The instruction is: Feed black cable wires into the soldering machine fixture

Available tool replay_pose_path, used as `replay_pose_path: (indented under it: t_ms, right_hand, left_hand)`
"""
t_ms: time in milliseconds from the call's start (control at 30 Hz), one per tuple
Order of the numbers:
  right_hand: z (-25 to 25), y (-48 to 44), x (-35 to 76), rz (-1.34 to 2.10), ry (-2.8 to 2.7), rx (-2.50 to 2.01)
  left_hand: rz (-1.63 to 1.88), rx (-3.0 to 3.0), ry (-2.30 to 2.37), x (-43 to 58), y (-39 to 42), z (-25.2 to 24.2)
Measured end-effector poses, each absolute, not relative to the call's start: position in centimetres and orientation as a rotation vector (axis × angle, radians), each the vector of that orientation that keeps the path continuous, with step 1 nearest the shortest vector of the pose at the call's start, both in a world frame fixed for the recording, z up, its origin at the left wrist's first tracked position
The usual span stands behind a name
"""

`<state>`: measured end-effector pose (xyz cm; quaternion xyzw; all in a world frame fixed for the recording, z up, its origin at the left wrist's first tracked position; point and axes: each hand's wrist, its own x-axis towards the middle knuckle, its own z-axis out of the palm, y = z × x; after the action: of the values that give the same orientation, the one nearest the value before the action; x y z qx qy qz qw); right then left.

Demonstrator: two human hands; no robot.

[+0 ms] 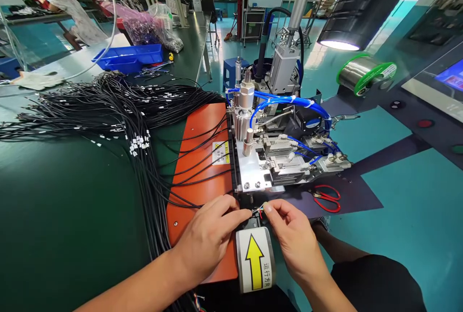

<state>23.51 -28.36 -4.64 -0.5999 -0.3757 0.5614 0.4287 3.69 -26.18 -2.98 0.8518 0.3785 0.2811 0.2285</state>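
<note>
My left hand (213, 235) lies over the edge of an orange plate (202, 153), its fingers closed on the end of a black cable (186, 204). Thumb and forefinger of my right hand (292, 235) pinch the thin coloured wires (259, 210) that stick out of that cable end. Both hands meet just in front of a machine with metal cylinders (246, 128) and blue air tubes. Below the fingertips is a rounded cover with a yellow arrow (255, 261). Several other black cables cross the orange plate into the machine's edge.
Bundles of black cables (108, 104) with white ends cover the green table (72, 215) at left. Red-handled scissors (327, 198) lie right of the machine. A solder spool (365, 74) and a lamp (354, 13) hang at upper right. Blue trays (130, 56) stand behind; people sit farther back.
</note>
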Motion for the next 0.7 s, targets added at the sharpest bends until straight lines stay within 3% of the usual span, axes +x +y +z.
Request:
replay_pose_path:
  t_ms: [700]
  right_hand:
    - [-5.51, -28.51, 23.11, 1.413, -0.844, -1.404]
  left_hand:
    - [0.738, 2.369, 1.08, 3.78, -26.37, -3.11]
